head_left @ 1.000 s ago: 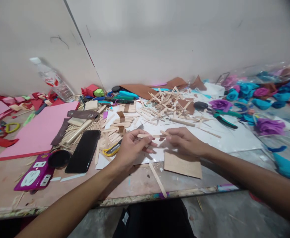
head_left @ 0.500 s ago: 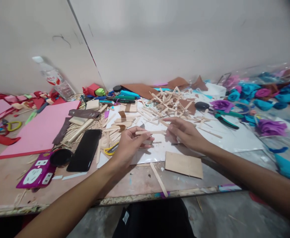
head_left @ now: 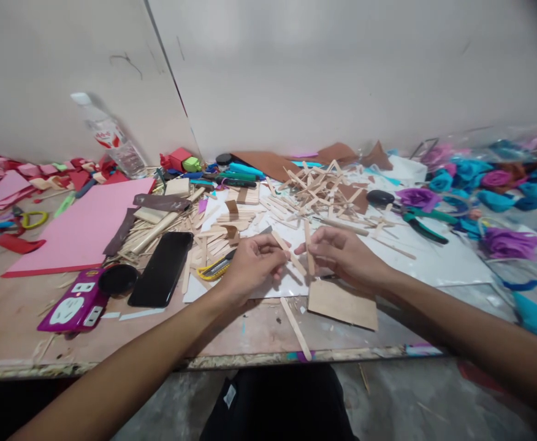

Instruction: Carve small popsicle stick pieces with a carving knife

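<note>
In the head view, half a second ago one wooden stick lay level between the two hands. Now there are two sticks, one to each hand, and both hands sit lower, nearer the worktop edge.

The left hand [head_left: 250,264] has its fingers [head_left: 275,252] closed around the lower end of the left stick [head_left: 287,251], which slants away to the right of those fingers. The right hand [head_left: 342,254] pinches the right stick [head_left: 309,247] between thumb and forefinger; it stands almost upright, just left of the right fingers [head_left: 306,248]. The two sticks are near each other, but whether they touch cannot be told.

Just below the right fingers lies one cardboard square [head_left: 343,304] on the worktop [head_left: 15,334]. Below the left fingers lies one loose stick [head_left: 296,327], pointing at the worktop edge. Beyond both sets of fingers is a pile of crossed sticks [head_left: 317,187], too many to count.

Left of the left fingers lie one yellow cutter [head_left: 213,269], one black phone [head_left: 161,268], one purple socket block [head_left: 74,306] and one pink sheet [head_left: 84,226]. Far right of the right fingers lies one pair of green pliers [head_left: 422,223].
</note>
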Demonstrator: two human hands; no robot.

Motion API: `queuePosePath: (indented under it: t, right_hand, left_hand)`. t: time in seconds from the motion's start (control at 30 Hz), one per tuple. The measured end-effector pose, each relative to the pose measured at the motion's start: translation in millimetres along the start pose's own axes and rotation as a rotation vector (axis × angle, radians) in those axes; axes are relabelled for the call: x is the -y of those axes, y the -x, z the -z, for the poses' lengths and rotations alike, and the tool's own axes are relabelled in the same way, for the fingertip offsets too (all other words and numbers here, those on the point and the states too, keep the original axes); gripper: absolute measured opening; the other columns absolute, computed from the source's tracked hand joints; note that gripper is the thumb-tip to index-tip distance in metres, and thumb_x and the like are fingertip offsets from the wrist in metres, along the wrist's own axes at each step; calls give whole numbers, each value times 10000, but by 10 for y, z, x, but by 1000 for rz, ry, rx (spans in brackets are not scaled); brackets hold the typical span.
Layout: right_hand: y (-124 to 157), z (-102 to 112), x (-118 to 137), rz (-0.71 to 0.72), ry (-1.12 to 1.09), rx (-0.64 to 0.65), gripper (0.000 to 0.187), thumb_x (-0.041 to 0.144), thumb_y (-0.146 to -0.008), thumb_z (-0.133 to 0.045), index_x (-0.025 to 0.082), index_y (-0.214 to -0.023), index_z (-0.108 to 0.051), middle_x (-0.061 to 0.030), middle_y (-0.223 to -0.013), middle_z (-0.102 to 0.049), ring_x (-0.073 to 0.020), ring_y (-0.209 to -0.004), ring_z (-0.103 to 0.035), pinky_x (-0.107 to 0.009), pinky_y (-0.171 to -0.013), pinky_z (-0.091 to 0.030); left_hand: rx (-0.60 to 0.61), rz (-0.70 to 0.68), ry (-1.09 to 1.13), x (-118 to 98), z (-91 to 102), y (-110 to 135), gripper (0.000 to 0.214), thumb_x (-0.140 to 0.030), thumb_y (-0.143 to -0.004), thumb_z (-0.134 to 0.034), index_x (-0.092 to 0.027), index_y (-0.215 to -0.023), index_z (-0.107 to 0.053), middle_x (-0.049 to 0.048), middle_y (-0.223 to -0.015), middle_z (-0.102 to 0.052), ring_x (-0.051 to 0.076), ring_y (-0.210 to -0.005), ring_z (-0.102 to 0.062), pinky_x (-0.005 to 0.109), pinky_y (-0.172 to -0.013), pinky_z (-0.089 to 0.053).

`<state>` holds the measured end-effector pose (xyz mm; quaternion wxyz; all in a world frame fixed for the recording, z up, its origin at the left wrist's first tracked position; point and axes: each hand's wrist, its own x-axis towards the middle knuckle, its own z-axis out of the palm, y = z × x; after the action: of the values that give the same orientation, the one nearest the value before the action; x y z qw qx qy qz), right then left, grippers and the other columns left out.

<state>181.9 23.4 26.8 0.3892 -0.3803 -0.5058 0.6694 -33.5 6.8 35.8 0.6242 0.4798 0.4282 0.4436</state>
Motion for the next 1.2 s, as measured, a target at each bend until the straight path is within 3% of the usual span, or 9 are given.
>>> queuePosePath:
  t: [0.17,0.6,0.83,1.2]
  right_hand:
    - [47,-23,-55,-27,-29,76,305,391,-815,-895,160,-798,-698,-22,-648,-728,-139,-569,-696,-260,-578,-585]
    - [78,-23,-27,4,-35,127,300,377,-809,-916,134,-813,-741,-37,-664,-744,-110,-577,-682,-217,-572,-567]
    - [58,-16,-48,-2,-41,136,344,416,-790,-925,130,-812,-737,-48,-671,-748,-126,-567,-695,-235,-573,-573]
    - [35,-11,-32,-7,-20,152,417,488,-754,-933,123,-819,-741,-46,-672,-741,-118,-574,-679,-242,-590,-578]
  left_hand:
    - [97,17,-49,4,-43,27,200,-278,-785,-823,-112,-776,-711,-12,-610,-630,62,-454,-538,173,-460,-405]
    - [104,70,-70,12,-80,83,267,-345,-798,-849,-126,-839,-702,-14,-641,-634,77,-465,-555,205,-485,-465]
    - [117,105,-12,-6,-83,82,402,-454,-725,-930,-126,-799,-709,-28,-583,-624,71,-435,-553,179,-458,-484]
    - [152,157,12,27,-60,69,325,-416,-816,-863,-120,-855,-735,70,-688,-753,141,-565,-708,212,-561,-590]
